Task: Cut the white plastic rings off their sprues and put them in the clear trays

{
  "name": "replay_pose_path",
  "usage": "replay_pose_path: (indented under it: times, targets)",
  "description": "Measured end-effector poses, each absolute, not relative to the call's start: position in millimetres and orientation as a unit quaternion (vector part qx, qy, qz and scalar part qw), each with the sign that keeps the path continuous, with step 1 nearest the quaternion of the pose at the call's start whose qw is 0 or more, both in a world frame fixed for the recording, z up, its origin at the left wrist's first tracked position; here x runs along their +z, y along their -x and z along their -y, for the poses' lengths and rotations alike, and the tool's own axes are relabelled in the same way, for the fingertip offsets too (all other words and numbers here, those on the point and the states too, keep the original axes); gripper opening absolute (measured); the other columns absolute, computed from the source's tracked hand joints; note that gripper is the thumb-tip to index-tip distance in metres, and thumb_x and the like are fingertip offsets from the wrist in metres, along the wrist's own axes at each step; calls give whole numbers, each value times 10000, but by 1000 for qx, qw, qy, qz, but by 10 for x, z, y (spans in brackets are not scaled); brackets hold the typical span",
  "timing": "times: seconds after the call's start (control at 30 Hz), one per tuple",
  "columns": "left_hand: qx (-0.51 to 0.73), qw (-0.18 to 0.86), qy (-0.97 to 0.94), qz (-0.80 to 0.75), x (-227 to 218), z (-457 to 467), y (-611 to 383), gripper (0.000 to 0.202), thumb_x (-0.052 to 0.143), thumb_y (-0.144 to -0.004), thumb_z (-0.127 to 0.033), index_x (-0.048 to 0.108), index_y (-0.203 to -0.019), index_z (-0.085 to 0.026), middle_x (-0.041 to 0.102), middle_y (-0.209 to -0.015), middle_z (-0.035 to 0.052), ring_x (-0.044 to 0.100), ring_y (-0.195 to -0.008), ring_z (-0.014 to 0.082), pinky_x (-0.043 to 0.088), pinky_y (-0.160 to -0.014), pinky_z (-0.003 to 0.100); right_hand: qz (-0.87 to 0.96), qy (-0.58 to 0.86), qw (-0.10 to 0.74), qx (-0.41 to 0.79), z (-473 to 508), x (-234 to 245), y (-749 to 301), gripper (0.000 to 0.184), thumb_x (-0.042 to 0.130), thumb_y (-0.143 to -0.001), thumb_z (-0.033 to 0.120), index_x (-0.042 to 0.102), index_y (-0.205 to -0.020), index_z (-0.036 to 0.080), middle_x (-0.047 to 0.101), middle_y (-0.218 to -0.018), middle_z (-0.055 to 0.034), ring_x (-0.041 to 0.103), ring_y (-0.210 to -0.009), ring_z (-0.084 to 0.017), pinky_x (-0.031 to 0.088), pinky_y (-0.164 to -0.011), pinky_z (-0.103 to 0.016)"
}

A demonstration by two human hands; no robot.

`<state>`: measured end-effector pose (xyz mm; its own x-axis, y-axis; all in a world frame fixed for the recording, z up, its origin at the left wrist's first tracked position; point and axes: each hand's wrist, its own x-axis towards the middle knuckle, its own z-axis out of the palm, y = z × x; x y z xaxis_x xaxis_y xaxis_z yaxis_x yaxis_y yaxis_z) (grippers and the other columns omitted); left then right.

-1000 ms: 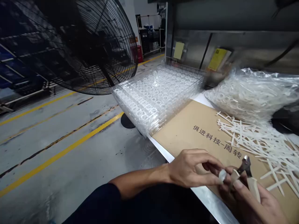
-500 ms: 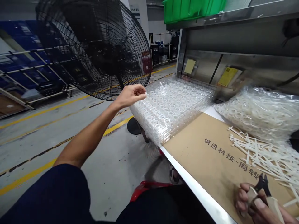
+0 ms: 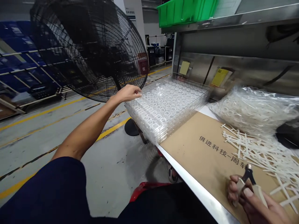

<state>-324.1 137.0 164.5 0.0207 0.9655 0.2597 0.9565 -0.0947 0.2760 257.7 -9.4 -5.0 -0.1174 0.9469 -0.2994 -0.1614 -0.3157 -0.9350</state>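
Note:
My left hand (image 3: 130, 92) is at the far left edge of a stack of clear plastic trays (image 3: 173, 124). Its fingers are pinched together, and whatever lies between them is too small or hidden to make out. White plastic rings (image 3: 163, 119) fill the top tray in rows. Low on the right, my right hand (image 3: 253, 199) grips a pair of diagonal cutters (image 3: 249, 174) with pale handles and dark jaws pointing up. Several white plastic sprues (image 3: 249, 149) lie in a loose pile beyond the cutters.
A cardboard sheet (image 3: 184, 146) with printed characters covers the bench by the trays. Behind the sprues sits a clear bag (image 3: 254, 109) of white rings. A large black fan (image 3: 93, 53) stands at the left, and a green bin (image 3: 187, 12) rests on the shelf above.
My left hand has come down slightly at the tray's left edge. The view has turned a little to the right. The cutters remain in my right hand, their jaws now closer together.

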Motion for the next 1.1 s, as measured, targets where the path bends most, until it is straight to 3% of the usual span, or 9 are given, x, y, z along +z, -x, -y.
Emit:
replay_pose_path:
  times: [0.1, 0.17, 0.27, 0.37, 0.43, 0.57, 0.77, 0.97, 1.1]
  targets:
    - [211, 0, -747, -631, 1774, -1364, 3031, 421, 783, -820, -532, 788, -1030, -168, 783, -878, 10, 586, -731, 133, 412, -733, 257, 589, 449, 425, 521, 193, 135, -2442, 316, 651, -958, 436, 723, -1094, 160, 729, -891, -110, 705, -703, -240, 614, -600, -343]
    - [232, 1, -776, -586, 1821, -1416, 2810, 533, 819, -735, -673, 794, -935, -179, 752, -750, -20, 533, -672, 92, 404, -737, 254, 708, 420, 388, 416, 250, 235, -2354, 291, 502, -1044, 345, 664, -1168, 138, 717, -883, -100, 687, -689, -212, 593, -606, -335]
    - [226, -83, -822, -516, 1837, -1587, 2361, 535, 675, -839, -737, 789, -1118, -295, 744, -844, -69, 525, -704, 41, 384, -804, 249, 756, 419, 372, 337, 231, 243, -2297, 256, 589, -962, 276, 642, -1184, 163, 720, -970, -101, 682, -828, -220, 583, -759, -358]
    - [211, -80, -875, -428, 1863, -1694, 1647, 582, 642, -820, -772, 782, -1158, -319, 749, -899, -66, 539, -714, 38, 375, -799, 251, 822, 371, 337, 270, 178, 154, -2311, 258, 618, -871, 253, 638, -1120, 184, 706, -945, -99, 646, -833, -234, 562, -791, -368]
    - [184, -46, -919, -345, 1883, -1681, 1040, 575, 669, -820, -748, 789, -1129, -278, 758, -910, -31, 576, -731, 58, 369, -765, 245, 852, 346, 318, 230, 166, 106, -2318, 279, 600, -864, 253, 614, -1133, 182, 699, -962, -109, 633, -851, -250, 555, -808, -386]
    - [95, 14, -971, -221, 1807, -1533, -172, 381, 749, -882, -533, 782, -1115, -232, 776, -952, 49, 612, -685, 122, 379, -641, 256, 886, 326, 286, 166, 158, 82, -2329, 316, 605, -874, 259, 586, -1174, 161, 701, -1034, -138, 637, -904, -275, 550, -852, -415]
    - [66, 95, -984, -133, 1591, -1214, -1416, 309, 702, -895, -494, 764, -1014, -215, 738, -904, 78, 685, -751, 198, 495, -687, 295, 898, 350, 245, 101, 125, 148, -2375, 346, 613, -948, 325, 578, -1236, 137, 714, -1093, -149, 676, -943, -288, 566, -822, -414]
    - [22, 3, -999, -46, 1636, -1045, -2300, 306, 544, -1005, -356, 725, -1180, -183, 735, -1085, 115, 711, -892, 215, 516, -754, 308, 898, 370, 227, 68, 127, 215, -2395, 285, 561, -1020, 359, 573, -1226, 163, 710, -1132, -130, 699, -952, -294, 581, -830, -437]
    - [-5, -45, -998, -52, 1629, -949, -2899, 305, 563, -996, -327, 719, -1209, -176, 728, -1148, 129, 711, -956, 245, 513, -766, 326, 898, 369, 229, 66, 143, 220, -2381, 291, 549, -1031, 366, 567, -1243, 169, 706, -1164, -121, 703, -1040, -291, 576, -860, -409]
